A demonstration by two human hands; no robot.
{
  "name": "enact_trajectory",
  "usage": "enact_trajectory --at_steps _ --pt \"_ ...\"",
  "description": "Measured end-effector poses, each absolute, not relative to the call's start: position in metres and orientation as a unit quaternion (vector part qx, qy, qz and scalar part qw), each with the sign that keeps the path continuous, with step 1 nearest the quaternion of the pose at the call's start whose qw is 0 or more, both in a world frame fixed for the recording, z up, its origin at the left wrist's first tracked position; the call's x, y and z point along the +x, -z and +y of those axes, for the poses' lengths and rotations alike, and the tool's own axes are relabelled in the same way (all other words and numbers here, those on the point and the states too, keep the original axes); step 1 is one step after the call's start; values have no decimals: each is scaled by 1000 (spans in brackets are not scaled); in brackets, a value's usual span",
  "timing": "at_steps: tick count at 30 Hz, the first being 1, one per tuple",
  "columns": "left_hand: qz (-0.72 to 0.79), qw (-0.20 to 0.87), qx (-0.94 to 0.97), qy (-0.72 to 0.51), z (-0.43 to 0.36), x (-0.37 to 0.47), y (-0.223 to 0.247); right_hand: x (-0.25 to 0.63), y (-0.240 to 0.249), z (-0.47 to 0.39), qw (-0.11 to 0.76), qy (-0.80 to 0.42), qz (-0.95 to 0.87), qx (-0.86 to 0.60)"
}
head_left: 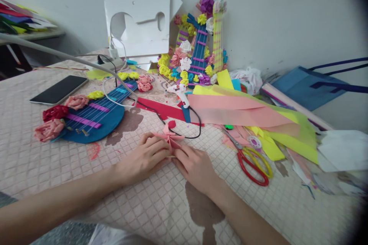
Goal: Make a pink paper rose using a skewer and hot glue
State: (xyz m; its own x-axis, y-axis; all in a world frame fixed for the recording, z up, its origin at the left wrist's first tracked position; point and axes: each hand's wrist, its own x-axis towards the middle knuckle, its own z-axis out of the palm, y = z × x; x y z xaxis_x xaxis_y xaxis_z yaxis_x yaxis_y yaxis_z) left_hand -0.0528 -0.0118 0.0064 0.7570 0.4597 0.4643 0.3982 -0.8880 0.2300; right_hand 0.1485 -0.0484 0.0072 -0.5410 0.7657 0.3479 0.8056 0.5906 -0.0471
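Matt pink paper flower (170, 139), quilted cloth (161, 206)

Pink folded paper (170, 139); red and yellow scissors (253, 162); blue guitar shape (97, 116) with purple bars and pink and red flowers; white glue gun (180, 93); black phone (59, 89); beige checked tablecloth (161, 203) with brown patches

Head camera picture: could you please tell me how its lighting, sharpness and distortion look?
Head view: soft, even light with faint shadows; the pink paper piece between the left hand and right hand is fairly sharp; the right corners darken; the white paper near the right edge is smeared and stretched.
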Motion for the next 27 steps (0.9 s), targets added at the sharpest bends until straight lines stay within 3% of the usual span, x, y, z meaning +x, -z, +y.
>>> enact_trajectory --at_steps 27 --pt "260 36 921 -287 -12 -53 -7 157 -4 -34 154 48 -910 -382"
